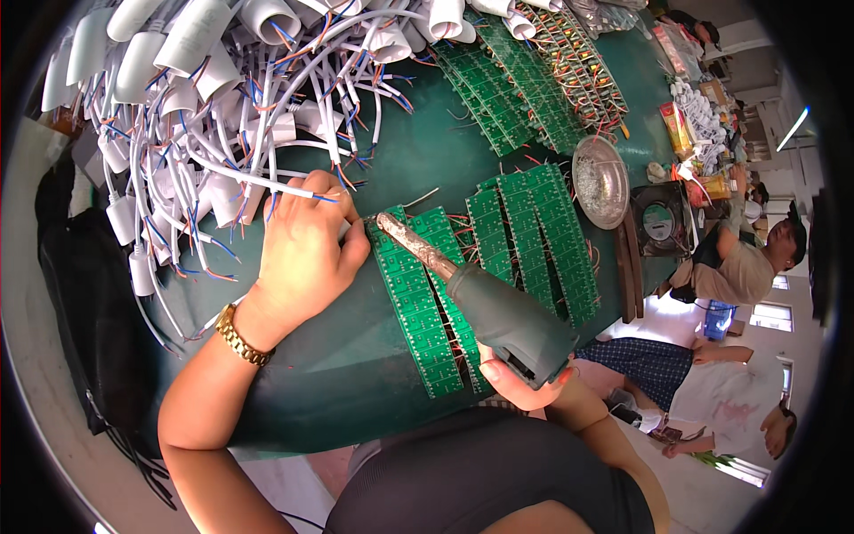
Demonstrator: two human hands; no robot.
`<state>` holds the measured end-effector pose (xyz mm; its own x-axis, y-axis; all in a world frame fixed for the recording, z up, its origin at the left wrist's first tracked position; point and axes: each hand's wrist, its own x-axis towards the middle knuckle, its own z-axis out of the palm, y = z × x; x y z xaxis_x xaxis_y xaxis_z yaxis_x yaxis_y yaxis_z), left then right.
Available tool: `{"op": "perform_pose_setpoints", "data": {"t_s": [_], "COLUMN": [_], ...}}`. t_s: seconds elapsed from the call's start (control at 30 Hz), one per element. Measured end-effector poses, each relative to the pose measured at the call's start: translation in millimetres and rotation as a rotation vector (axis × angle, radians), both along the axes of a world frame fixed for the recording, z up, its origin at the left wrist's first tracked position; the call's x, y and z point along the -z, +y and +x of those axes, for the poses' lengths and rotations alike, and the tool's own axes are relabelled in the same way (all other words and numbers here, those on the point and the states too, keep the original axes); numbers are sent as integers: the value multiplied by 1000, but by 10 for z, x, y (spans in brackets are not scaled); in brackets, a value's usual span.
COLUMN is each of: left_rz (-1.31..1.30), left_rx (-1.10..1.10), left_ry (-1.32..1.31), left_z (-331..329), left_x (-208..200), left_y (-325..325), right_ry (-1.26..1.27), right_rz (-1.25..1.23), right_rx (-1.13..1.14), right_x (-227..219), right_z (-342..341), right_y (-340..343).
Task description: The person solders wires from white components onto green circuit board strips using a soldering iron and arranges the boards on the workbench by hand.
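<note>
My left hand (311, 249) is closed in a pinch at the top corner of a green circuit board strip (416, 311). A bit of white cable (345, 230) shows between its thumb and finger; most of that cable is hidden. My right hand (523, 384) grips a soldering iron (498, 307) with a thick dark handle, its fingers partly covered by the handle. The iron's worn metal tip rests at or just above the board's top corner, close to my left fingertips. More green board strips (525, 236) lie to the right, with thin red wires around them.
White lamp-holder-like tubes with cables (191, 40) heap up at the far left, their blue and brown wire ends reaching toward my left hand. Further boards (511, 80) lie at the back. A round metal dish (600, 182) and a black fan (660, 221) stand right. Other people (734, 262) are beyond.
</note>
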<state>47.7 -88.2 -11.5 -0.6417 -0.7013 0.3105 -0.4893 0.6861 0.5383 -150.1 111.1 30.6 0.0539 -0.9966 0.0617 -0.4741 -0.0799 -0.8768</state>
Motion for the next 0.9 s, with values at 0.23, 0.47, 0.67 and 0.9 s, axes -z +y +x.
{"op": "perform_pose_setpoints", "data": {"t_s": [0.23, 0.47, 0.67, 0.9], "left_rz": [20, 7, 21, -2], "left_rx": [-1, 24, 32, 13], "left_ry": [-9, 29, 34, -6], "left_z": [-1, -3, -7, -23], "left_x": [25, 37, 26, 22], "left_y": [3, 0, -9, -8], "right_ry": [88, -203, -507, -608], "right_rz": [-110, -164, 264, 241], "right_rx": [-43, 56, 34, 122], "right_x": [-53, 357, 3, 8], "right_z": [11, -14, -70, -58], "right_y": [-96, 166, 27, 27]}}
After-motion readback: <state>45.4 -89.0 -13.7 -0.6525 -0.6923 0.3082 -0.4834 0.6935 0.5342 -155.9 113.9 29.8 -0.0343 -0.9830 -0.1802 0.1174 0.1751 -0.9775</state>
